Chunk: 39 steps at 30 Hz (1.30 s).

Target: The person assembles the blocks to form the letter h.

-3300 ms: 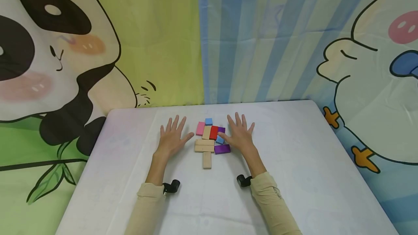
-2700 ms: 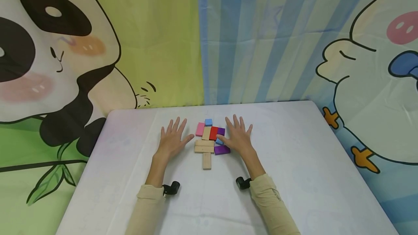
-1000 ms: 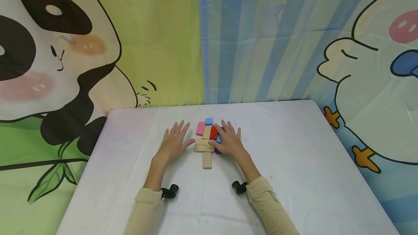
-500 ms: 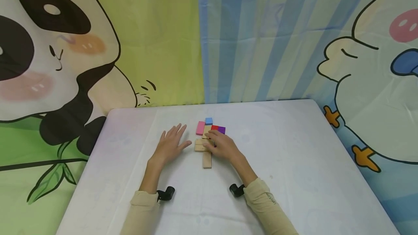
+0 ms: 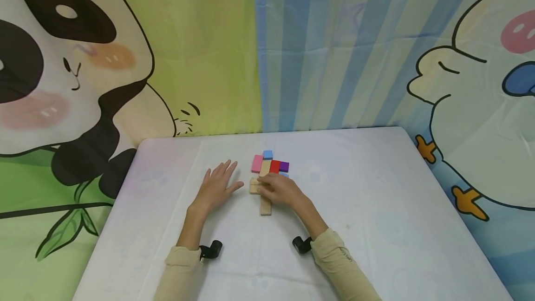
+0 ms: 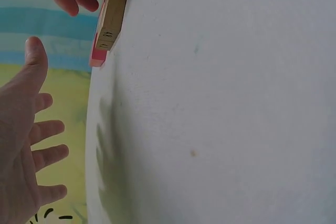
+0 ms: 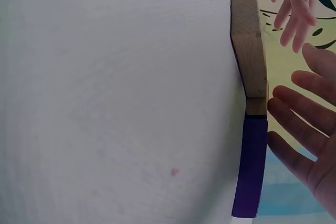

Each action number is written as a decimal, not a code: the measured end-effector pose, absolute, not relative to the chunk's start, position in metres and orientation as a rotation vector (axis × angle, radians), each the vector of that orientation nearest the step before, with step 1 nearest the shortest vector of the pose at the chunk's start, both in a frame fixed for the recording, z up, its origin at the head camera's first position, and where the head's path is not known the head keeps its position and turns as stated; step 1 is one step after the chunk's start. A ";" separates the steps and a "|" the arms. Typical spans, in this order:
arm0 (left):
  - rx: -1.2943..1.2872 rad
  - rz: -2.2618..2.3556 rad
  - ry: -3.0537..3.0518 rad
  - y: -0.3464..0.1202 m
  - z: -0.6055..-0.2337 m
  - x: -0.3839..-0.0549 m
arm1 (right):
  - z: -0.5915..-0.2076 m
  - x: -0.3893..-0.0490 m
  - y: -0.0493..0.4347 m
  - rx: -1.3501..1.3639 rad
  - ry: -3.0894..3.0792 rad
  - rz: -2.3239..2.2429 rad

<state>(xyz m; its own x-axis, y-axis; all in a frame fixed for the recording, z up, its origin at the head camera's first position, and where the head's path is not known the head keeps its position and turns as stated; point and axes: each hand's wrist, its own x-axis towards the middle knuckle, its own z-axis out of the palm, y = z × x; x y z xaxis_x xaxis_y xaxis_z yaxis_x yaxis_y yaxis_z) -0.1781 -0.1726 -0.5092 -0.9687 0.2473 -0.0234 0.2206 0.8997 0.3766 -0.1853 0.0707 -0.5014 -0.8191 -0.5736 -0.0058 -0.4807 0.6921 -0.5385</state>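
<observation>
Flat wooden blocks lie in a close group on the white table. A small blue block [image 5: 268, 155] is at the far end, with pink [image 5: 257, 163], plain wood [image 5: 265, 167], red [image 5: 274, 166] and purple [image 5: 284, 166] blocks nearer. Crosswise plain blocks [image 5: 254, 186] and a lengthwise plain block [image 5: 265, 207] follow. My right hand [image 5: 281, 189] is over the group's near right part, hiding several blocks; in the right wrist view its loosely bent fingers are beside a purple block [image 7: 250, 166], gripping nothing. Left of the group, my left hand [image 5: 214, 190] hovers with fingers spread, holding nothing.
The white table [image 5: 376, 226] reaches back to cloth hangings [image 5: 309, 59] printed with cartoon animals. A small black camera is on each wrist, the left camera [image 5: 212, 249] and the right camera [image 5: 302, 244], both below the blocks.
My right hand has moved leftward and nearer from the group's right side, now covering the near blocks, its fingers bending more. My left hand has drawn slightly back and left. The visible blocks keep their places.
</observation>
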 end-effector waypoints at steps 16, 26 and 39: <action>0.363 0.536 3.024 -0.182 -0.513 -0.175 | -0.500 -0.185 0.070 -0.901 2.663 -0.755; 0.336 0.539 3.042 -0.194 -0.513 -0.173 | -0.500 -0.185 0.068 -0.925 2.695 -0.696; 0.314 0.535 3.054 -0.213 -0.515 -0.166 | -0.505 -0.177 0.059 -1.077 2.809 -0.578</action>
<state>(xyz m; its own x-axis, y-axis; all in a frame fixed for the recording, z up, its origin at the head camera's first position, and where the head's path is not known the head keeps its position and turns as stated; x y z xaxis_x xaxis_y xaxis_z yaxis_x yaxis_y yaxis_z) -0.1660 -0.2127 -0.5154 -0.9794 0.2016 0.0102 0.1931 0.9208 0.3388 -0.1773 0.0590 -0.5045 -0.7501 -0.6586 0.0608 -0.6291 0.6820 -0.3729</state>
